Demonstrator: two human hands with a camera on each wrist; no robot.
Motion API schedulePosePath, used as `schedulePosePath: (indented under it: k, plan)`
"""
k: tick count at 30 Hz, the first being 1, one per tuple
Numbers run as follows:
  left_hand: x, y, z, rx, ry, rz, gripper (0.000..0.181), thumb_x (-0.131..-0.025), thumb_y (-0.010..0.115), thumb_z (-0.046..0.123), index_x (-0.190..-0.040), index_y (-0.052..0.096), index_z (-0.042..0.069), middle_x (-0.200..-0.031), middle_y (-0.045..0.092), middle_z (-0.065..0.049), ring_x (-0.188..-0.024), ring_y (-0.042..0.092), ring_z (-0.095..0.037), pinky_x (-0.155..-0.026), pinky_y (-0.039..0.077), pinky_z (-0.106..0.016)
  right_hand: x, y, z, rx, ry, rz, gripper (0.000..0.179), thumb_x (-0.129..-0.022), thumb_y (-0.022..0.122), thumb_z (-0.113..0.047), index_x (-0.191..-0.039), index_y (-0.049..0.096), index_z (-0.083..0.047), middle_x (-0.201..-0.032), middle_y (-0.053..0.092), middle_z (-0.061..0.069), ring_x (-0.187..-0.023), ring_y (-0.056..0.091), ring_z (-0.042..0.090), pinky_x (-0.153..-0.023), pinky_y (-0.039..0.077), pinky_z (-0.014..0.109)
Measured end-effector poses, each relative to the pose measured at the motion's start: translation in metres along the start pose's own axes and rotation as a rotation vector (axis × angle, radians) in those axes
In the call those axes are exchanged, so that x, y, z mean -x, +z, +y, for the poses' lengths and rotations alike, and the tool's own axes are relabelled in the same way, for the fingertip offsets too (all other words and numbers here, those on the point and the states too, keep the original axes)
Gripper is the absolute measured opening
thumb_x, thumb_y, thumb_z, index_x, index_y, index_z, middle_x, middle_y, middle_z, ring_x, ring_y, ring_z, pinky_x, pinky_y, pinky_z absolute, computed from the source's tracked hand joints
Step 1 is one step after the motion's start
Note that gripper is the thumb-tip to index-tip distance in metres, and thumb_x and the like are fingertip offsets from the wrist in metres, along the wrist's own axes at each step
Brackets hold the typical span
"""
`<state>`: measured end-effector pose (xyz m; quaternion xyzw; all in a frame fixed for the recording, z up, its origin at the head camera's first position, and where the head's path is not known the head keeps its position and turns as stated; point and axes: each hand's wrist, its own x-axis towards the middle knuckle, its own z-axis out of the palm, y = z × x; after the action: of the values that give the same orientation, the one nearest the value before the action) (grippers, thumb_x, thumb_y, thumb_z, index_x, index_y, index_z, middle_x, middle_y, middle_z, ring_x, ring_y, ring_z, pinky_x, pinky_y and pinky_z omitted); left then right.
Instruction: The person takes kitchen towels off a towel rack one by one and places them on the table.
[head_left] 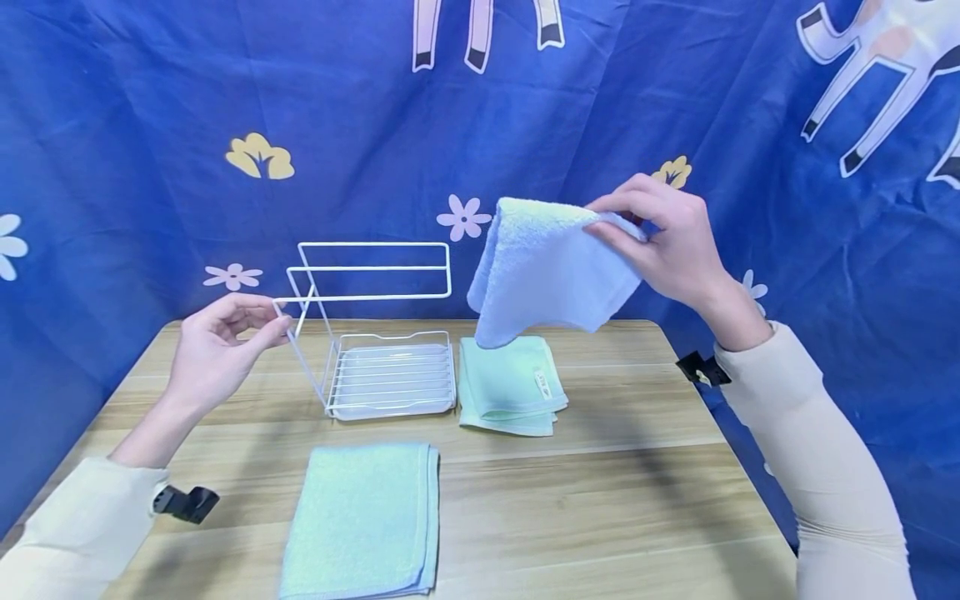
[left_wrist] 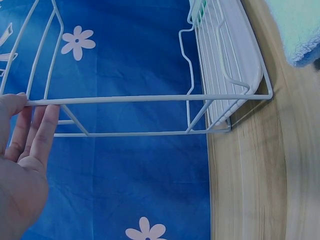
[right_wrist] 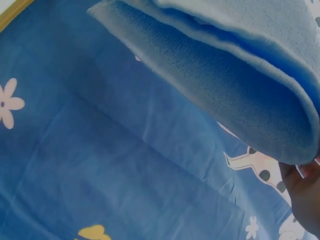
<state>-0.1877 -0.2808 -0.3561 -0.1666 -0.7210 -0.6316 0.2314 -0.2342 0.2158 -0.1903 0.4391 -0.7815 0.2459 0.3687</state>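
A white wire towel rack (head_left: 375, 297) with a tray base stands at the back of the table. My left hand (head_left: 225, 342) pinches its upper left corner between thumb and fingers; the left wrist view shows the thumb and fingertips on the white wire (left_wrist: 125, 99). Up in the air, right of the rack, my right hand (head_left: 660, 237) pinches the top edge of a folded light-blue towel (head_left: 551, 267), which hangs down. In the right wrist view the towel (right_wrist: 225, 85) shows its folded layers, and the hand (right_wrist: 305, 195) is mostly cut off.
A folded mint-green towel (head_left: 513, 387) lies right of the rack, below the hanging one. Another folded pale aqua towel (head_left: 363, 517) lies at the table's front. The wooden table (head_left: 600, 500) backs onto a blue patterned curtain (head_left: 360, 125).
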Motion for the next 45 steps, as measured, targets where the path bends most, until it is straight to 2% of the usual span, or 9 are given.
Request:
schedulePosePath:
  k: [4, 10, 14, 17, 19, 27, 34, 41, 45]
  plan:
    - [0.000, 0.000, 0.000, 0.019, 0.002, 0.003, 0.031, -0.088, 0.069, -0.021, -0.108, 0.072, 0.001, -0.092, 0.077, 0.006, -0.080, 0.075, -0.002, -0.070, 0.067, -0.015, 0.015, -0.001, -0.004, -0.009, 0.002, -0.011, 0.019, -0.083, 0.085, 0.004, -0.102, 0.080, 0.000, -0.091, 0.075, 0.017, -0.075, 0.055, 0.009, -0.062, 0.036, 0.012]
    - [0.001, 0.001, 0.002, -0.029, 0.009, 0.007, 0.031, -0.089, 0.069, -0.020, -0.107, 0.072, 0.005, -0.090, 0.076, 0.007, -0.079, 0.075, -0.001, -0.069, 0.067, -0.015, 0.039, 0.000, -0.012, -0.086, -0.018, -0.010, 0.024, -0.080, 0.085, 0.008, -0.102, 0.081, -0.003, -0.088, 0.075, 0.012, -0.074, 0.056, 0.011, -0.060, 0.037, 0.016]
    - [0.002, 0.001, 0.004, -0.032, 0.011, 0.005, 0.029, -0.089, 0.069, -0.019, -0.106, 0.072, 0.005, -0.090, 0.076, 0.007, -0.079, 0.075, -0.001, -0.069, 0.067, -0.016, 0.054, 0.005, -0.016, -0.130, -0.032, -0.027, 0.010, -0.094, 0.080, -0.013, -0.101, 0.081, -0.005, -0.088, 0.076, 0.011, -0.071, 0.055, 0.010, -0.055, 0.035, 0.017]
    - [0.002, 0.001, 0.004, -0.020, 0.012, 0.005, 0.029, -0.090, 0.069, -0.019, -0.107, 0.073, 0.004, -0.090, 0.076, 0.007, -0.079, 0.075, -0.002, -0.069, 0.067, -0.016, 0.063, 0.011, -0.019, -0.143, -0.040, -0.050, 0.027, -0.102, 0.071, -0.030, -0.101, 0.081, -0.005, -0.089, 0.075, 0.009, -0.067, 0.053, 0.009, -0.051, 0.034, 0.017]
    - [0.002, 0.001, 0.004, -0.020, 0.009, 0.004, 0.028, -0.090, 0.070, -0.018, -0.108, 0.073, 0.004, -0.091, 0.076, 0.007, -0.079, 0.075, -0.002, -0.070, 0.067, -0.016, 0.070, 0.015, -0.021, -0.146, -0.056, -0.065, 0.031, -0.103, 0.068, -0.034, -0.101, 0.081, -0.006, -0.089, 0.075, 0.008, -0.066, 0.052, 0.008, -0.050, 0.034, 0.016]
    - [0.003, 0.001, 0.004, -0.065, 0.000, 0.007, 0.030, -0.090, 0.070, -0.017, -0.108, 0.073, 0.006, -0.091, 0.076, 0.009, -0.078, 0.075, -0.001, -0.070, 0.066, -0.015, 0.095, 0.029, -0.032, -0.199, -0.087, -0.085, 0.028, -0.104, 0.067, -0.033, -0.101, 0.080, -0.008, -0.090, 0.074, 0.005, -0.068, 0.053, 0.006, -0.051, 0.036, 0.014]
    - [0.001, 0.002, 0.004, -0.064, 0.014, 0.006, 0.028, -0.090, 0.070, -0.018, -0.107, 0.072, 0.005, -0.090, 0.076, 0.009, -0.078, 0.075, 0.000, -0.069, 0.066, -0.015, 0.124, 0.037, -0.038, -0.273, -0.009, -0.125, 0.020, -0.103, 0.070, -0.029, -0.103, 0.080, -0.011, -0.092, 0.075, 0.002, -0.073, 0.058, 0.004, -0.055, 0.042, 0.012]
    - [0.001, 0.001, 0.003, -0.069, 0.009, 0.007, 0.030, -0.089, 0.070, -0.018, -0.105, 0.072, 0.006, -0.090, 0.076, 0.008, -0.077, 0.075, -0.001, -0.069, 0.067, -0.016, 0.151, 0.045, -0.045, -0.309, -0.009, -0.165, 0.010, -0.098, 0.076, -0.018, -0.107, 0.080, -0.014, -0.094, 0.074, -0.003, -0.073, 0.058, 0.001, -0.058, 0.046, 0.005]
    - [0.002, 0.002, 0.003, -0.022, 0.003, 0.006, 0.030, -0.089, 0.070, -0.019, -0.107, 0.072, 0.005, -0.091, 0.077, 0.007, -0.078, 0.075, -0.002, -0.070, 0.067, -0.016, 0.163, 0.049, -0.050, -0.351, -0.003, -0.180, 0.010, -0.097, 0.077, -0.015, -0.107, 0.079, -0.015, -0.095, 0.075, -0.002, -0.073, 0.059, 0.000, -0.058, 0.046, 0.003]
